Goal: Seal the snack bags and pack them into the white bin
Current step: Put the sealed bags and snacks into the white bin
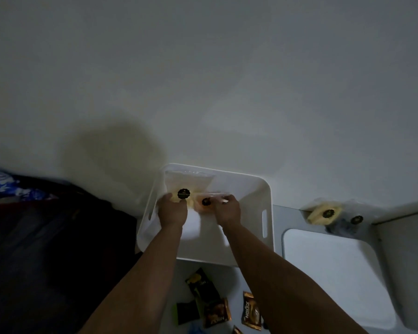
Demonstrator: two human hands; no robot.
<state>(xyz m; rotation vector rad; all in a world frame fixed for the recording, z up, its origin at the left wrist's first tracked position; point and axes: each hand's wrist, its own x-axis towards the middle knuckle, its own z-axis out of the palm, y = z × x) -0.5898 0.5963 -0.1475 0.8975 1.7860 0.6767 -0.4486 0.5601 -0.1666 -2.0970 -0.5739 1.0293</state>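
The white bin (256, 189) stands on the table against the wall. Inside it a clear snack bag (193, 183) with a round black label leans at the far left corner, and a second, orange-tinted snack bag (204, 204) with a black label lies beside it. My left hand (171, 209) reaches into the bin and grips the first bag near its label. My right hand (227, 209) holds the second bag's right end. Both forearms cross the bin's near rim.
Two more labelled snack bags (323, 213) lie at the wall right of the bin. A white lid or tray (336, 273) sits on the right. Several dark sachets (210, 302) lie on the table near me. Dark fabric (46, 249) fills the left.
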